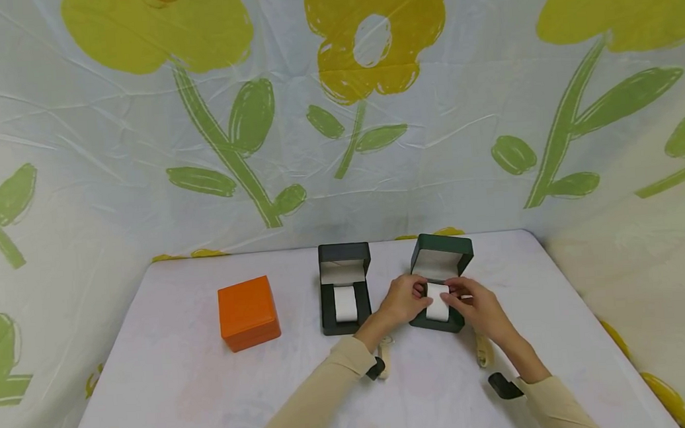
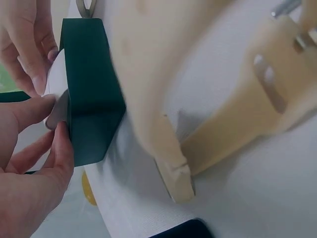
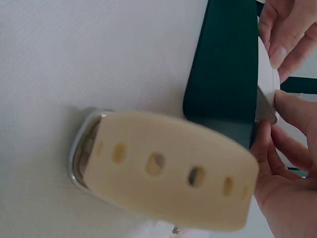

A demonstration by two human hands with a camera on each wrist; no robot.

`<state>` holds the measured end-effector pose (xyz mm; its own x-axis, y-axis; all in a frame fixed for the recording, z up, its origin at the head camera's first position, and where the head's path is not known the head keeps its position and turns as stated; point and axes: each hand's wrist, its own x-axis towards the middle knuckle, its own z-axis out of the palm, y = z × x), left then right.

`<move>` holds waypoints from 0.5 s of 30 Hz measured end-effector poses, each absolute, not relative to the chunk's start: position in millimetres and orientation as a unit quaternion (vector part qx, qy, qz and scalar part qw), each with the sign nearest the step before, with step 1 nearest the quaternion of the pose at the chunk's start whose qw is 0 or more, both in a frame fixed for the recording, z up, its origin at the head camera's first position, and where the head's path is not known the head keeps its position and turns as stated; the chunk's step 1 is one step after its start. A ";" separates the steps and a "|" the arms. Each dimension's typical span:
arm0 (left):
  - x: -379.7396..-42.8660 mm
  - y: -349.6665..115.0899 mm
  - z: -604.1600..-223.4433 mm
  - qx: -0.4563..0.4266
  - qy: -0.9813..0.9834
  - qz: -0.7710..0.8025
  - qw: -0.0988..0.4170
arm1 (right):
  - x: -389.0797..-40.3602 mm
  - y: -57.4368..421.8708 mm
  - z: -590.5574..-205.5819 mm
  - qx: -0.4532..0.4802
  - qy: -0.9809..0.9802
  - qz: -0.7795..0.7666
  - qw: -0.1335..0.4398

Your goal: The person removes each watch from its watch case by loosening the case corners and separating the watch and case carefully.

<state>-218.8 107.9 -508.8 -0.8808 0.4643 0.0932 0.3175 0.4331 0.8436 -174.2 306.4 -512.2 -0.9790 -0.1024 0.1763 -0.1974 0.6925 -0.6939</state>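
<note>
A green watch box (image 1: 436, 323) stands with its lid raised at the right of the table, a white watch cushion (image 1: 437, 302) inside it. My left hand (image 1: 405, 300) pinches the cushion's left side between thumb and finger. On the other side, my right hand (image 1: 474, 304) pinches its right edge. From the left wrist view, the cushion (image 2: 58, 79) bulges above the box's front wall (image 2: 91, 69). A beige strap with a metal buckle (image 1: 385, 358) lies near my left wrist. Another beige strap with punched holes (image 3: 173, 171) lies below my right hand.
Left of the green box, a black watch box (image 1: 328, 314) stands with its lid up and a white cushion in it. Farther left sits an orange box (image 1: 248, 313), lid down. A flower-printed cloth (image 1: 341, 201) hangs behind the white-covered table (image 1: 173, 358).
</note>
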 end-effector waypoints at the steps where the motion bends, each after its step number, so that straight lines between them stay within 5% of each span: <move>1: -218.7 108.3 -508.8 0.233 0.842 0.481 0.075 | -174.1 306.1 -511.6 0.077 -0.917 0.386 0.062; 15: -217.4 107.8 -509.0 0.266 0.844 0.460 0.074 | -169.7 303.7 -511.5 0.093 -0.910 0.396 0.082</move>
<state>-217.4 107.8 -509.0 -0.8476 0.5170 0.1197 0.3808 0.4354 0.8157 -169.7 303.7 -511.5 -0.9690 -0.1047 0.2236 -0.2350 0.6693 -0.7049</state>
